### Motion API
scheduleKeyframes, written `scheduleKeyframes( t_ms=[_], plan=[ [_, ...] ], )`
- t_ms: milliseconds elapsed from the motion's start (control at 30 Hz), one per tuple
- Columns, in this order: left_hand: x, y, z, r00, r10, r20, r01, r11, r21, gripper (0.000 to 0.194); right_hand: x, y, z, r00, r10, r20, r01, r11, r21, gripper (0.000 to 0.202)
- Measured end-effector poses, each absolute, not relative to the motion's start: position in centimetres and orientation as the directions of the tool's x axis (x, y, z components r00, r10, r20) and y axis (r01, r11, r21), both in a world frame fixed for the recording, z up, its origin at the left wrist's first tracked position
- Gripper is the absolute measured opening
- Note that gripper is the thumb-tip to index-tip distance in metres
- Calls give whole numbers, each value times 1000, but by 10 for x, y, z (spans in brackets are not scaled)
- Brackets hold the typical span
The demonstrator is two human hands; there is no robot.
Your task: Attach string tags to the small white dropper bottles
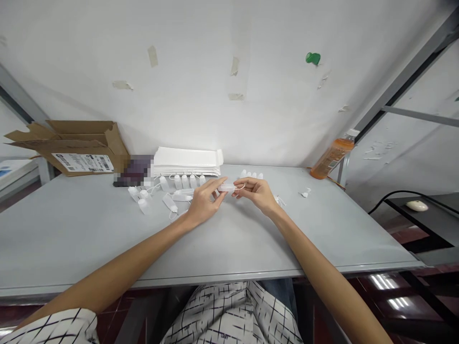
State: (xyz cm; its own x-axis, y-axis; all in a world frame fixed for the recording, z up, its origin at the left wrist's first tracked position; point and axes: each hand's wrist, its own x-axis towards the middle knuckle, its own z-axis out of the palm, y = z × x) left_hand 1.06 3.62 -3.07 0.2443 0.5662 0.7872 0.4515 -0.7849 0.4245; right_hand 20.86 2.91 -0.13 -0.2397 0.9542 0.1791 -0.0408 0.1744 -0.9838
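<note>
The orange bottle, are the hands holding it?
No, the left hand and right hand are at a small white bottle; the orange bottle stands apart.

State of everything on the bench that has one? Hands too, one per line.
Held bottle: roughly horizontal
Left hand: gripping it
Right hand: closed at its strap end
Back-row bottles: upright
Bottles beside left hand: lying down
Bottles behind right hand: upright, partly hidden
Carton: flaps open
White sheets: stacked
Orange drink bottle: capped

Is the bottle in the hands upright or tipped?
Tipped: the bottle lies roughly level, its length running from the left hand toward the right hand.
</note>
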Motion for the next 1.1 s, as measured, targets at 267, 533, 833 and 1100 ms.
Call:
scheduleKeyframes(
  t_ms=[267,533,833,1100],
  plan=[
    [13,34,-28,240,761,603,362,-646,672,30,210,30,-1,-191,952,238,12,244,-970,30],
    [10,36,-27,300,775,557,268,-629,730,28,210,26,0,-245,952,182,-47,176,-983,27],
    [9,37,-32,331,740,586,265,-669,695,27,211,25,1,-231,961,153,-35,149,-988,30],
    [9,34,-31,374,698,610,338,-715,611,26,212,22,0,-226,966,124,-41,118,-992,29]
  ],
)
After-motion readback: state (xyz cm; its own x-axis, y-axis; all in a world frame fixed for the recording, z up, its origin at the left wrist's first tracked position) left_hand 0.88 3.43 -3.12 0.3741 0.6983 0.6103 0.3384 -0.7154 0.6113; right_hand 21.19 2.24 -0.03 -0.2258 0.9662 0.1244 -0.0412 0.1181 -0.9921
